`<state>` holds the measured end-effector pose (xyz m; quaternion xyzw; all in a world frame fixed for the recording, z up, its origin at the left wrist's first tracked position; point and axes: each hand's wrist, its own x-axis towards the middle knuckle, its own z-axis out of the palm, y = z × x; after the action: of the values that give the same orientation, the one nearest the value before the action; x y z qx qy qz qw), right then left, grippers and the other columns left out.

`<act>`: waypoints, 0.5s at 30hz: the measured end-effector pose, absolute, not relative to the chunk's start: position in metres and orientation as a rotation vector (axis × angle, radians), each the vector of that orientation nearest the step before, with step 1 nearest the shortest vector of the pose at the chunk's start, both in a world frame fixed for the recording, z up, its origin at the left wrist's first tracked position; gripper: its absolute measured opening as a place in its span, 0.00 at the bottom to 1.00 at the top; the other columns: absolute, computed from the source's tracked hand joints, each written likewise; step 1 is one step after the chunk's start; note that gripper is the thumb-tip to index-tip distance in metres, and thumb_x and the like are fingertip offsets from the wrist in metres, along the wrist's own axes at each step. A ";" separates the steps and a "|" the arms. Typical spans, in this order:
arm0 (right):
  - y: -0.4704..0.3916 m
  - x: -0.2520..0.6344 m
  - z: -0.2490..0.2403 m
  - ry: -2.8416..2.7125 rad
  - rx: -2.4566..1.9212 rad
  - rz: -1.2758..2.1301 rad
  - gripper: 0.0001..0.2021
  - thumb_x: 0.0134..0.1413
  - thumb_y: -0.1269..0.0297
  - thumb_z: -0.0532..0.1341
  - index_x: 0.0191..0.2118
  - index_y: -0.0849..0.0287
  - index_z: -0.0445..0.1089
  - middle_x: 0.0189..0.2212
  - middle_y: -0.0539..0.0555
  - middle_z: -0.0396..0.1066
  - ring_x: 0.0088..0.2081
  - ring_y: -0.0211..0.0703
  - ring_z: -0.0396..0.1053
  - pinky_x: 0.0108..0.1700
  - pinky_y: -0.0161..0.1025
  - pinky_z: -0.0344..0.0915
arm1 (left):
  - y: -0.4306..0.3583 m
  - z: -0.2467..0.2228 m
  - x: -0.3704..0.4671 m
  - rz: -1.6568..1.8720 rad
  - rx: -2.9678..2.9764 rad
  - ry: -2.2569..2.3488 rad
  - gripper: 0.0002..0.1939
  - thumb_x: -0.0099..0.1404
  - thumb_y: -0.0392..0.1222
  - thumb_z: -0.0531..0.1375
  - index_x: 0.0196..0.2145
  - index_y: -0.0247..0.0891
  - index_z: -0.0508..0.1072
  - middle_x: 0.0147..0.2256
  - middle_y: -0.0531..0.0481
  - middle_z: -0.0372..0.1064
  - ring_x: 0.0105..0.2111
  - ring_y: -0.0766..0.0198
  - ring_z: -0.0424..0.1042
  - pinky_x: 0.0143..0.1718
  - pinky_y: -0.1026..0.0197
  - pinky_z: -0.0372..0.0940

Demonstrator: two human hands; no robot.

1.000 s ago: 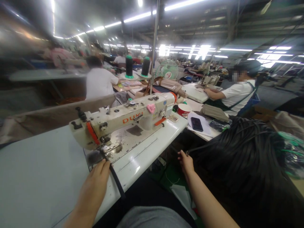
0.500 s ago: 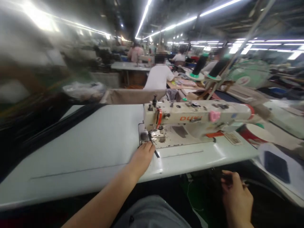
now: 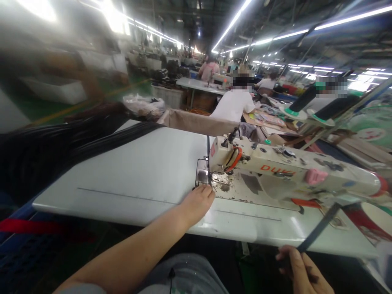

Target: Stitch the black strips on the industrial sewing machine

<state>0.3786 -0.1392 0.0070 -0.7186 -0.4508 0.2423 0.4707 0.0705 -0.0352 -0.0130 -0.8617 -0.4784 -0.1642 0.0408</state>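
Note:
My left hand (image 3: pixel 200 202) rests at the front of the needle area of a white sewing machine (image 3: pixel 254 163). Its fingers are pressed together over a narrow black strip (image 3: pixel 208 145), which runs back under the presser foot and shows behind the needle. The strip's near end is hidden under the fingers. At the lower right, my right hand (image 3: pixel 301 269) is closed on another dark strip (image 3: pixel 320 226), pinched between thumb and fingers and sticking up to the right above the table's front edge.
A bundle of long black strips (image 3: pixel 113 141) lies over the left side of the white table (image 3: pixel 153 163). Behind the machine are a fabric-lined bin (image 3: pixel 190 121) and a person in a white shirt (image 3: pixel 231 106). Black thread cones (image 3: pixel 306 98) stand at the back right.
My right hand has come up from below the table edge with a dark strip now in plain view. My left hand stays by the needle. The view has turned left and tilted.

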 end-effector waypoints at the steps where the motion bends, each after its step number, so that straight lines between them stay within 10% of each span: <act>1: -0.139 0.376 0.006 -1.130 -1.748 0.623 0.28 0.48 0.32 0.67 0.36 0.56 0.79 0.30 0.55 0.78 0.31 0.49 0.73 0.33 0.41 0.74 | -0.035 -0.016 0.070 -0.528 -2.631 -1.471 0.13 0.70 0.27 0.54 0.48 0.32 0.74 0.49 0.38 0.73 0.52 0.55 0.73 0.63 0.51 0.65; 5: -0.139 0.368 0.002 -1.218 -1.673 0.764 0.30 0.38 0.36 0.74 0.41 0.55 0.81 0.35 0.54 0.80 0.34 0.50 0.76 0.34 0.38 0.75 | -0.030 -0.028 0.068 -0.709 -2.583 -1.528 0.16 0.70 0.26 0.52 0.49 0.33 0.75 0.51 0.40 0.74 0.57 0.56 0.71 0.69 0.47 0.56; 15: -0.138 0.348 -0.018 -1.477 -1.602 0.886 0.30 0.57 0.34 0.62 0.43 0.59 0.82 0.22 0.52 0.71 0.27 0.45 0.72 0.30 0.37 0.72 | -0.016 -0.024 0.062 -0.992 -2.537 -1.811 0.14 0.71 0.31 0.54 0.46 0.42 0.78 0.56 0.46 0.75 0.62 0.53 0.68 0.70 0.41 0.53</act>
<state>0.3480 -0.1381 -0.0178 -0.6286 -0.5798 0.3477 0.3845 0.0622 -0.0156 -0.0244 -0.7740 -0.5524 -0.3027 -0.0647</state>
